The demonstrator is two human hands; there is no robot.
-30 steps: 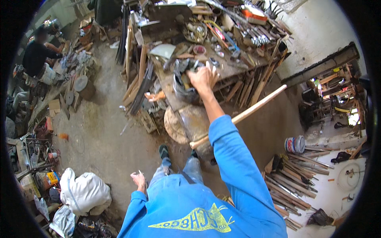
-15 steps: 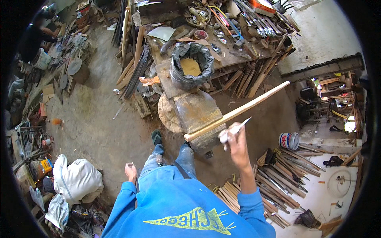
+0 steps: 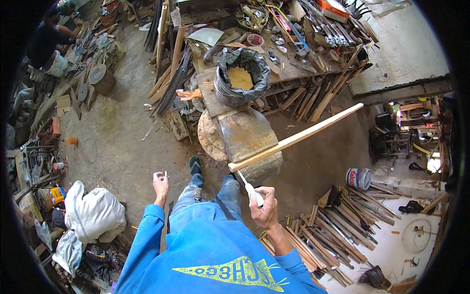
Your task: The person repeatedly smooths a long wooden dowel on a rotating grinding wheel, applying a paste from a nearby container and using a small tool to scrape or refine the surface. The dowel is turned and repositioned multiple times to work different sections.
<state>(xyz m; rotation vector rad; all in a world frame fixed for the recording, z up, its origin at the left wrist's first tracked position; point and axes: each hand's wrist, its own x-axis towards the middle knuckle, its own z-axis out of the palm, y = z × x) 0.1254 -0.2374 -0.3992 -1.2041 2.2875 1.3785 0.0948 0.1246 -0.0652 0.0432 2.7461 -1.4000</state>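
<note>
My right hand (image 3: 265,208) is closed around a small white squeeze bottle (image 3: 255,194) with a long thin nozzle. That nozzle points up and left, its tip close to the near end of a long pale wooden pole (image 3: 298,137). The pole lies slantwise across the worn grey bench end (image 3: 248,134), with its far end sticking out to the right. Out to the left, my left hand (image 3: 160,188) has its fingers bent around a small white piece (image 3: 165,174), too small to name.
A bucket lined with a black bag (image 3: 225,95) holds yellowish powder behind the pole. Stacked wooden sticks (image 3: 338,235) lie at the lower right beside a white paint bucket (image 3: 359,178). A white sack (image 3: 93,213) sits at the left. A person (image 3: 46,41) works far left.
My right hand has moved left and nearer to me, swinging the bottle's nozzle from upper right to upper left. My left hand has risen, and a small white piece now shows at its fingertips.
</note>
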